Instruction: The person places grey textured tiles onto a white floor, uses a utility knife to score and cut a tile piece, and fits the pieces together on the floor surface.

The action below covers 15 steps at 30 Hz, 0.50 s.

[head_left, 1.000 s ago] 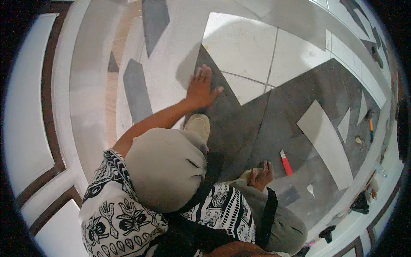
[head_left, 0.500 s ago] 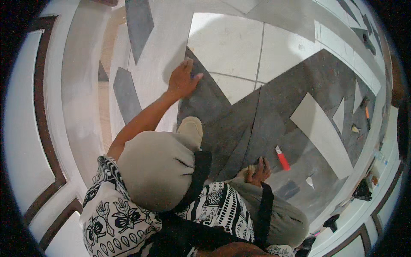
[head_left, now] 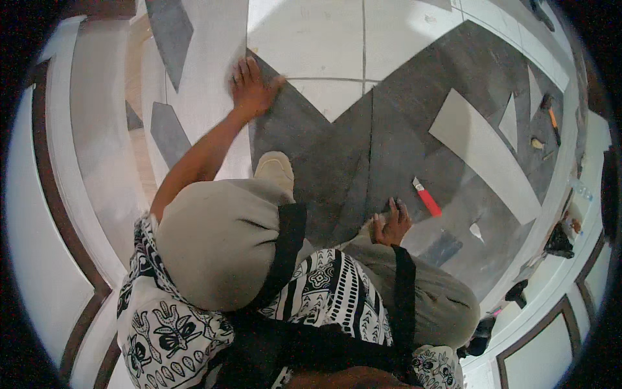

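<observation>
My left hand (head_left: 254, 91) lies with fingers spread at the left edge of the dark grey vinyl flooring (head_left: 327, 162), near its pointed far corner. Its fingers reach over the pale strip beside that edge, and the thumb is over the dark flooring. Low in the middle, my right hand (head_left: 394, 223) rests on the dark flooring beside my knee, fingers stretched out and holding nothing visible. Just to its right lies a red utility knife (head_left: 427, 198), its tip pointing away from me.
White floor tiles (head_left: 304, 39) show beyond the dark flooring. A long pale offcut (head_left: 486, 155) and small triangular scraps (head_left: 509, 122) lie to the right, near an orange-handled hammer (head_left: 552, 120). Grey cut pieces (head_left: 170, 133) lie at left. My shoe (head_left: 275, 170) stands on the flooring.
The whole view has shifted, so the floor sits higher in the picture. My left hand's fingers are now spread more over the pale strip. My right hand stays beside the knife.
</observation>
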### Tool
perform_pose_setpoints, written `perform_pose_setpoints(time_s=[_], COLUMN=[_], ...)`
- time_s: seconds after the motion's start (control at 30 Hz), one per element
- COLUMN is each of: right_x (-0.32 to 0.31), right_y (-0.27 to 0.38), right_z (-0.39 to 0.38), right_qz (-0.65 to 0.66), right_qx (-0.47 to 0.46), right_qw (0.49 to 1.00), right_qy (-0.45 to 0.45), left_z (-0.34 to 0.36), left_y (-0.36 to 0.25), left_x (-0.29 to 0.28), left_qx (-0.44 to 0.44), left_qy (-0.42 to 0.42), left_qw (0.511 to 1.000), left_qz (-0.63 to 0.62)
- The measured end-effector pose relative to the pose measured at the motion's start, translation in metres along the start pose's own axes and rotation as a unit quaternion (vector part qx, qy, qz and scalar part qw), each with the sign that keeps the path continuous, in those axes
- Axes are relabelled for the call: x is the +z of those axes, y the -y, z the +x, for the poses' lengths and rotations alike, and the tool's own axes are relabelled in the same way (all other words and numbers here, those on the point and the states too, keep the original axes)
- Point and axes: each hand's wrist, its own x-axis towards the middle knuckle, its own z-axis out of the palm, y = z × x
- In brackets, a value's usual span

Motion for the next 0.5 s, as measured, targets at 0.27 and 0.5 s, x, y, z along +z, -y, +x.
perform_pose_setpoints(time_s=[0.27,0.5], right_x=[-0.025,-0.002], right_y=[0.028,0.011], right_z=[0.013,0.032], right_qz=[0.020,0.041], right_qx=[0.058,-0.103], right_qw=[0.997,0.993], right_qy=[0.056,-0.046], left_z=[-0.097,-0.081], left_y=[-0.087,-0.088], left_x=[0.011,-0.005], left_qx=[0.066,0.048], left_qy=[0.102,0.140], left_qw=[0.992,0.989], left_qz=[-0.019,-0.027])
